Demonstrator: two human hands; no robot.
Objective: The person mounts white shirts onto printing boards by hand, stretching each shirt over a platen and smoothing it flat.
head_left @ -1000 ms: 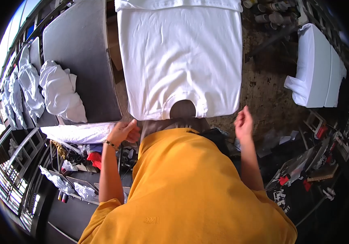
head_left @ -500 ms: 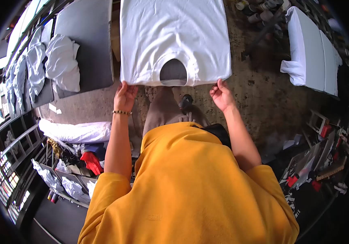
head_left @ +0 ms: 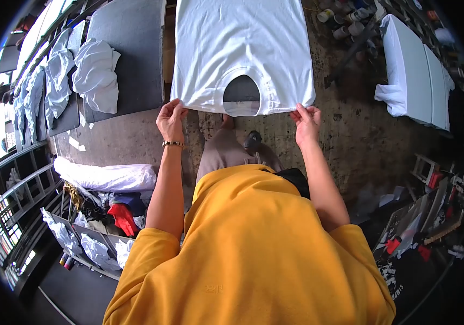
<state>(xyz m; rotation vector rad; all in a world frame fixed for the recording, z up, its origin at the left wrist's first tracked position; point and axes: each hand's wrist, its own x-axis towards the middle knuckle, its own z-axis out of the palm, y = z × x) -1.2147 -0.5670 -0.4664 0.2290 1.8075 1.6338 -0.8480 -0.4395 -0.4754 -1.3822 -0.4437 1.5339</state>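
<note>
A white T-shirt [head_left: 242, 43] is spread out in front of me, its neck opening toward my body. Through the collar shows a dark grey surface [head_left: 242, 89]. My left hand [head_left: 171, 119], with a beaded bracelet at the wrist, pinches the shirt's edge left of the collar. On the other side, my right hand [head_left: 306, 123] pinches the edge near the right shoulder corner. The fabric between the two hands is drawn fairly straight, with soft wrinkles around the neckline.
Dark boards [head_left: 126, 54] at the left carry crumpled white garments [head_left: 95, 76]. A long white-wrapped bundle [head_left: 107, 176] lies at lower left by a red cloth [head_left: 122, 218]. White-covered boards [head_left: 405, 70] stand at right, with several containers [head_left: 345, 21] nearby on the floor.
Both hands have shifted slightly right in view, still at the shirt's edge. My right hand has moved closer in along the edge, and more of the collar's inner back shows.
</note>
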